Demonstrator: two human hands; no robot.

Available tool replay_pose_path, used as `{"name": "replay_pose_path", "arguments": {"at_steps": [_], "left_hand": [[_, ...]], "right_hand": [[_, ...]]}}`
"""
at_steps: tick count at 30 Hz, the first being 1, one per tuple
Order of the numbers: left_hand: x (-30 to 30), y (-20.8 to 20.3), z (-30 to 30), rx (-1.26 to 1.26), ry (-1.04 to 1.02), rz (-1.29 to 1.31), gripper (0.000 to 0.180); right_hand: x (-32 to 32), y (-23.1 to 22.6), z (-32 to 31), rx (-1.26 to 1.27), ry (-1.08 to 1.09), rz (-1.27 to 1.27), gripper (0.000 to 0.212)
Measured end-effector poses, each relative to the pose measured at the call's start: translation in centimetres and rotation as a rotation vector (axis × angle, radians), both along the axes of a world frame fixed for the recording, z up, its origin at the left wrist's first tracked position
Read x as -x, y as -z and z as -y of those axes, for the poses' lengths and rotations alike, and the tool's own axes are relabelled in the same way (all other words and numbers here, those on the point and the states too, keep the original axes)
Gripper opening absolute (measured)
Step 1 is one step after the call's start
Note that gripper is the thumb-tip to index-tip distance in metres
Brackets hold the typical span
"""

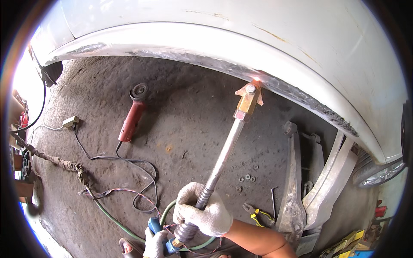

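Torch [223, 155]: long axis runs from lower centre up-right, brass tip at the car's wheel-arch edge [275, 84], glowing.
Right hand [202, 210]: gloved fingers wrapped around torch handle.
Left hand [155, 243]: gloved, closed on blue valve [172, 246].
Floor [185, 116]: red grinder [132, 114] left of torch.

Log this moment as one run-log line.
right hand: grips torch | left hand: on blue valve | flame: at car sill

right hand [202, 213] gripping torch [228, 146], car panel [266, 43]

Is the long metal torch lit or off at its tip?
Lit: the torch shows a bright glow at its brass tip against the white car body.
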State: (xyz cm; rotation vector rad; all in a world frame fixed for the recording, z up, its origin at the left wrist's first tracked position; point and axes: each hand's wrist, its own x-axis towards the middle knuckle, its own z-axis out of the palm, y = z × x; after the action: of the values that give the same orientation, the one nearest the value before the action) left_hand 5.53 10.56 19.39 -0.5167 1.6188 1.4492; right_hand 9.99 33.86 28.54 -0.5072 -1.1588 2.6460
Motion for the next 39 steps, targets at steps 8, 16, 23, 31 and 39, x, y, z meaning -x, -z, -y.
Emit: {"name": "replay_pose_path", "arguments": {"at_steps": [8, 16, 23, 31, 39], "left_hand": [[1.0, 0.0, 0.8, -0.034, -0.054, 0.005, 0.04], [-0.1, 2.3, 1.2, -0.104, 0.057, -0.067, 0.033], [0.0, 0.6, -0.2, 0.002, -0.018, -0.004, 0.035], [-0.7, 1.0, -0.4, 0.03, -0.028, -0.042, 0.029], [-1.2, -0.2, -1.4, 0.104, -0.137, 0.094, 0.027]], "right_hand": [[3.6, -4.7, -7.5, 0.025, 0.049, -0.178, 0.01], [-0.9, 0.4, 1.0, 0.129, -0.038, -0.099, 0.007], [0.3, -0.8, -1.3, 0.035, 0.035, -0.074, 0.01], [-0.7, 0.6, 1.1, 0.114, 0.11, -0.203, 0.009], [-0.6, -2.9, -1.5, -0.296, 0.174, 0.052, 0.015]]}}
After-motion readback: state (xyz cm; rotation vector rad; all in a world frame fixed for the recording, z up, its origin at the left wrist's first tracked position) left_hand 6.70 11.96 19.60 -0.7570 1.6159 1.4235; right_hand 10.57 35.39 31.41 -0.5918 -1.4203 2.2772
